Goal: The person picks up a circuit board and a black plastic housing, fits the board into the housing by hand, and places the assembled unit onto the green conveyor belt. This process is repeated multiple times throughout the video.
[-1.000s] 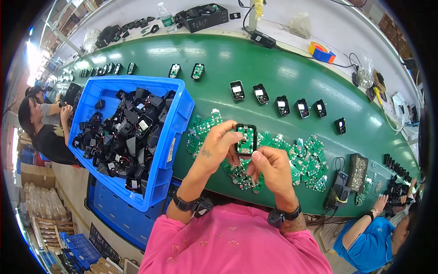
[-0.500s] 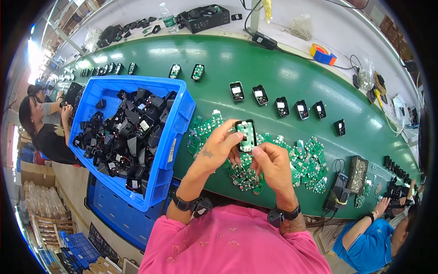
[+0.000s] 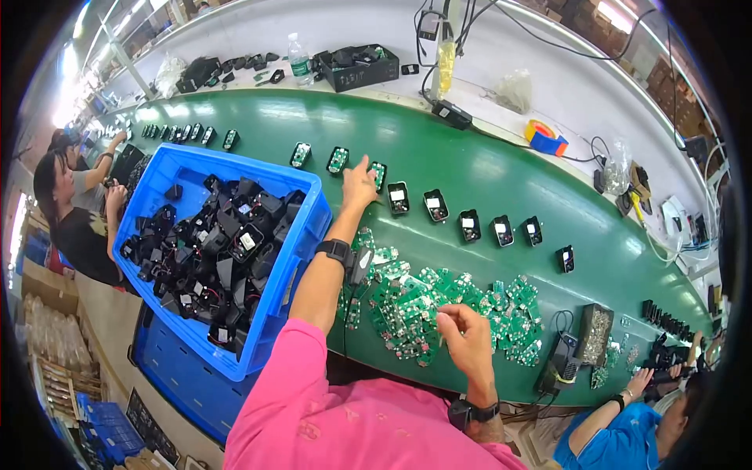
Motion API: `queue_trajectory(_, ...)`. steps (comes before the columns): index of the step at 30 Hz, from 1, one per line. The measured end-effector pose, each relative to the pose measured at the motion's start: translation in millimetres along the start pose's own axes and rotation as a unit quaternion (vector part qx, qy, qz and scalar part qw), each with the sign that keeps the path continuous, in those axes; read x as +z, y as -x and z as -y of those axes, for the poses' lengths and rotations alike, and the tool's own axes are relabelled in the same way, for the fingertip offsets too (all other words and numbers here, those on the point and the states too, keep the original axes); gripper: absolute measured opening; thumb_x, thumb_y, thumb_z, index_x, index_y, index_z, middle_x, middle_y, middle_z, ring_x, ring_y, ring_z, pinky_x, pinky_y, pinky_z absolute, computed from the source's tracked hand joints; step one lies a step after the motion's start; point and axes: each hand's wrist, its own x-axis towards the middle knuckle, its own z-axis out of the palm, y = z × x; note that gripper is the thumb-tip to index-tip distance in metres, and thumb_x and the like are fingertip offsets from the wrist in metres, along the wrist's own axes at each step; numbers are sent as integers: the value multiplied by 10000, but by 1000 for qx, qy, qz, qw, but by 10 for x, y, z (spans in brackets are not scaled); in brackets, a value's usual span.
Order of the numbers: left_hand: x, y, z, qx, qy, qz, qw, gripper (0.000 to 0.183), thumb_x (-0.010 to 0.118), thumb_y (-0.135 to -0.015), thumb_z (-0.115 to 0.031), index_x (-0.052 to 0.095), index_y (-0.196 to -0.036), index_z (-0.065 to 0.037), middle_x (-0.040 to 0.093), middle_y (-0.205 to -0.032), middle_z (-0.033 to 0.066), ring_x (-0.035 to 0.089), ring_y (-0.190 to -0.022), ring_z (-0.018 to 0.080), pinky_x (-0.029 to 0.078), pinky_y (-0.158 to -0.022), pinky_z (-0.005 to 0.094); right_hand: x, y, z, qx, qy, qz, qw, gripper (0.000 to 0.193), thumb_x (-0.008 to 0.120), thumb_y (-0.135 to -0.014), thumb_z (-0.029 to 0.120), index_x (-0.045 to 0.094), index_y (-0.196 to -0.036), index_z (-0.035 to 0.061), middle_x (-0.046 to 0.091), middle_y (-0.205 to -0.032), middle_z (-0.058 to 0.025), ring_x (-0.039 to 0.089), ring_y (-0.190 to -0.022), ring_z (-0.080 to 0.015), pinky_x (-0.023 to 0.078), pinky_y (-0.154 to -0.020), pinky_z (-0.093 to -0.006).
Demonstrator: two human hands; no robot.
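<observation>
My left hand point(image 3: 359, 188) is stretched out over the green bench, its fingers at a small black case point(image 3: 378, 175) with a green circuit board inside. That case stands on the bench at the end of a row of similar ones. Close to my body, my right hand point(image 3: 468, 338) has thumb and forefinger pinched together. Whatever is between those fingertips is too small to make out. Beneath and beside this hand spreads a pile of loose green circuit boards point(image 3: 403, 309).
A blue crate point(image 3: 301, 258) full of black housings stands at left. Black cases with white labels point(image 3: 435, 205) curve away rightward. Right lie a radio-like black device point(image 3: 558, 366) and a box of small parts point(image 3: 595, 333). Co-workers sit at both sides; a shelf point(image 3: 258, 84) runs behind.
My left hand has carried the case from in front of me to the row farther off on the bench. My right hand has let go of the case and come lower and nearer.
</observation>
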Motion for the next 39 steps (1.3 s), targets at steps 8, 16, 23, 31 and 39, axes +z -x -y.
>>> queue_trajectory(8, -111, 658, -706, 179, -257, 135, 940, 776, 722, -704, -186, 416, -1398, -21, 369, -1453, 199, 552, -1155, 428, 479, -977, 452, -20, -67, -248, 16, 17, -19, 1000, 177, 644, -921, 126, 667, -986, -38, 661, -732, -43, 595, -664, -68, 458, -562, -224)
queue_trajectory(16, -26, 609, -465, 210, -217, 136, 944, 599, 720, -732, -195, 560, -1297, -78, 597, -1247, 186, 592, -1108, 382, 487, -951, 437, 558, -1046, -257, -170, 286, -5, 943, 285, 681, -807, 128, 661, -1072, 24, 620, -970, -151, 586, -943, -354, 477, -852, -439)
queue_trajectory(23, -130, 678, -244, 236, -101, 184, 949, 407, 689, -778, -128, 620, -1177, -99, 666, -1054, 186, 623, -994, 384, 505, -839, 450, 911, -1462, -167, -243, 333, 41, 910, 299, 707, -747, 114, 654, -1029, 30, 608, -1014, -149, 539, -1024, -363, 474, -872, -454)
queue_trajectory(31, -187, 744, -206, 267, -163, 92, 945, 229, 660, -816, -133, 670, -1034, -63, 670, -910, 156, 642, -881, 368, 513, -769, 436, 585, -1396, -261, -207, 352, 32, 912, 221, 686, -758, 91, 623, -960, 29, 629, -857, -175, 626, -818, -382, 495, -754, -479)
queue_trajectory(39, -242, 1648, -669, 262, 36, 49, 963, 329, 585, -872, -203, 655, -1155, -50, 619, -913, 209, 615, -864, 397, 502, -782, 441, 77, -850, -100, -12, -280, 13, 960, 319, 613, -926, 73, 568, -1232, -4, 671, -1028, -67, 663, -836, -129, 504, -632, -222)
